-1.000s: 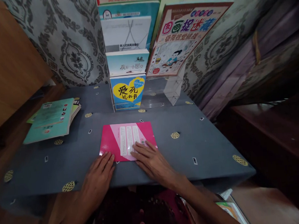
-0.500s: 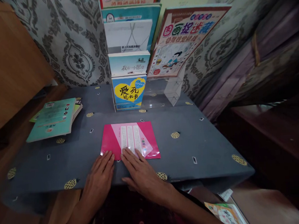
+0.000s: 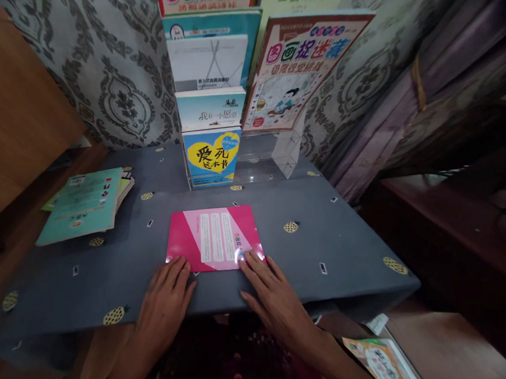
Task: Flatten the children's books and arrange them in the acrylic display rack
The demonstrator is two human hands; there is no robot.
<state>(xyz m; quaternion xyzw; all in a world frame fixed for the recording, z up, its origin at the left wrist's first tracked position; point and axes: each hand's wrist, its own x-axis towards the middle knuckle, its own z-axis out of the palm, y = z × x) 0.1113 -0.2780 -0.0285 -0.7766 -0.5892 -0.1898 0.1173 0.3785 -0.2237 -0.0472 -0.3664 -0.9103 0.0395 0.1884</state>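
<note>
A pink book [image 3: 213, 238] lies flat near the front edge of the table, its printed text turned sideways to me. My left hand [image 3: 165, 291] rests with its fingertips on the book's near left corner, fingers stretched out. On the near right corner lie the fingertips of my right hand [image 3: 271, 286], palm down with the thumb apart. Neither hand grips anything. Behind the book, a clear display rack [image 3: 287, 155] holds several books in tiers, with a blue and yellow book [image 3: 213, 157] lowest in front.
A stack of books with a teal cover [image 3: 83, 204] lies at the table's left. A brown-bordered picture book [image 3: 301, 70] leans in the rack's right side. The grey tablecloth [image 3: 325, 230] has pineapple prints. Below the table's right front is an orange packet [image 3: 380, 359].
My right hand has slid right along the book's near edge, from its middle to the right corner. My left hand stays at the left corner. The view has shifted slightly.
</note>
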